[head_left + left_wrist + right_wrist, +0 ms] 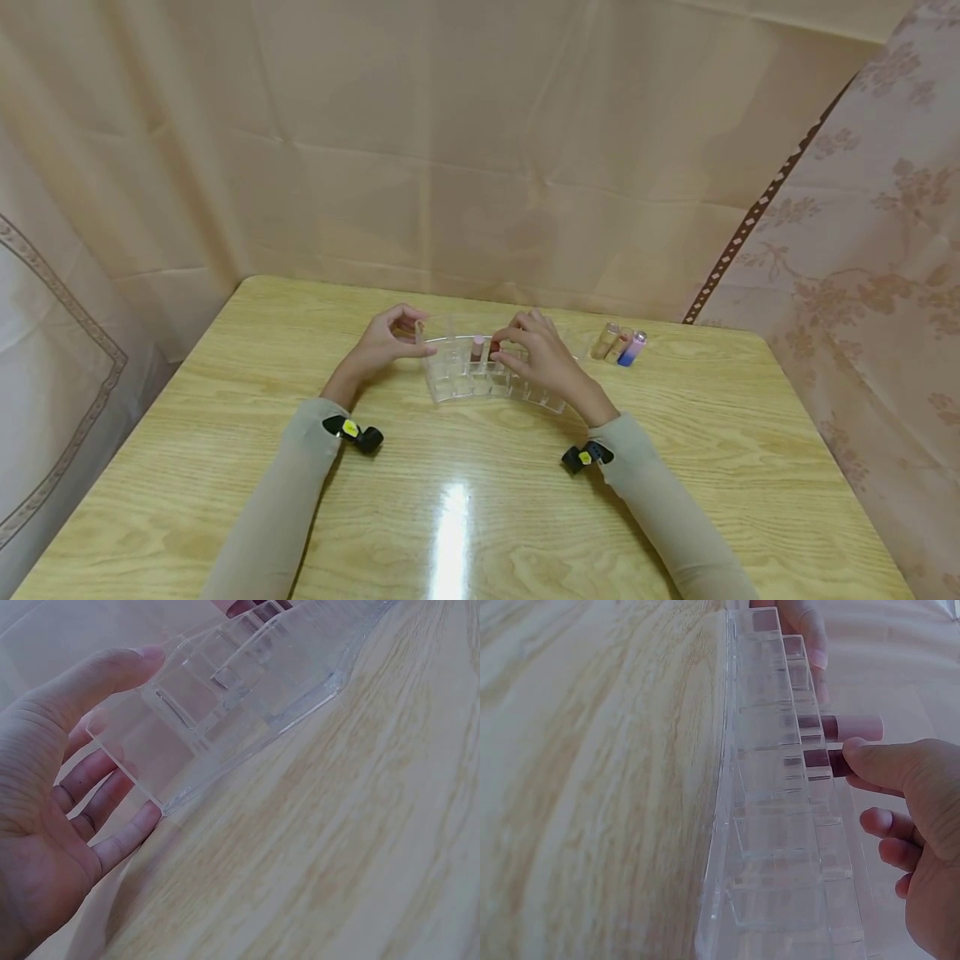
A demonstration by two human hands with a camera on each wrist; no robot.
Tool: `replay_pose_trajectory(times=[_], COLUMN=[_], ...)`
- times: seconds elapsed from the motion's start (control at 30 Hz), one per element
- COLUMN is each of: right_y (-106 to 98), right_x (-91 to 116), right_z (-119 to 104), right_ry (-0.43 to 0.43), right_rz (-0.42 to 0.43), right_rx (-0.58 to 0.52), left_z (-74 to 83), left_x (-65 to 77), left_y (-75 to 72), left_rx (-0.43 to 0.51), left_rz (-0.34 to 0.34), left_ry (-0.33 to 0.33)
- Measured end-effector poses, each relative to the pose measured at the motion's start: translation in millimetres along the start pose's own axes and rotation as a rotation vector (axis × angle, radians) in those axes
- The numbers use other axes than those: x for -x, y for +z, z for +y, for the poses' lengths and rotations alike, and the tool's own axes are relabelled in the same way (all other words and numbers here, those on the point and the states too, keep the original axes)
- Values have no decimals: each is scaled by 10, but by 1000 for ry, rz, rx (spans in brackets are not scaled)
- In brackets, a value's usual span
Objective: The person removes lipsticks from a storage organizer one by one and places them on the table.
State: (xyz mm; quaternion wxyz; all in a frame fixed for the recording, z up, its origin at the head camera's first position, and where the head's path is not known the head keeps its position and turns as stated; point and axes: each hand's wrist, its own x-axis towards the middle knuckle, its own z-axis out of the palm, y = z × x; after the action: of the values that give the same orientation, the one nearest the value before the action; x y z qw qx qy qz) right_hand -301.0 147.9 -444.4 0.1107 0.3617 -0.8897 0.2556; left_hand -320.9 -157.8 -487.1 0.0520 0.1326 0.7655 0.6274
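Observation:
A clear tiered lipstick organizer [463, 388] with many small compartments stands on the table. My left hand [381, 343] grips its left end, thumb at the top edge and fingers around the side wall, as the left wrist view shows. In the back row of slots, a lipstick with a pink top [861, 727] stands upright. Right beside it is a dark red lipstick [817, 758], its lower part inside a slot. Thumb and index finger of my right hand [546, 357] pinch its upper end, while the other fingers stay loosely bent above the organizer.
Right of the organizer, a gold tube [604, 342] and a blue and lilac tube [632, 350] stand close together with a reddish one between them. The wooden table [375, 517] ends at a beige curtain [480, 167] behind.

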Motion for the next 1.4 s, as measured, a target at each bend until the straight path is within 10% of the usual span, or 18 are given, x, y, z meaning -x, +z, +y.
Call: replay_pose_trajectory(times=[1.4], right_y=[-148], right_x=[17], right_z=[-59], right_ry=[-64], right_rz=[110], right_rx=[20], left_z=[-21], left_x=[-10], left_y=[2], left_rx=[7], left_rz=[3], left_ry=[3])
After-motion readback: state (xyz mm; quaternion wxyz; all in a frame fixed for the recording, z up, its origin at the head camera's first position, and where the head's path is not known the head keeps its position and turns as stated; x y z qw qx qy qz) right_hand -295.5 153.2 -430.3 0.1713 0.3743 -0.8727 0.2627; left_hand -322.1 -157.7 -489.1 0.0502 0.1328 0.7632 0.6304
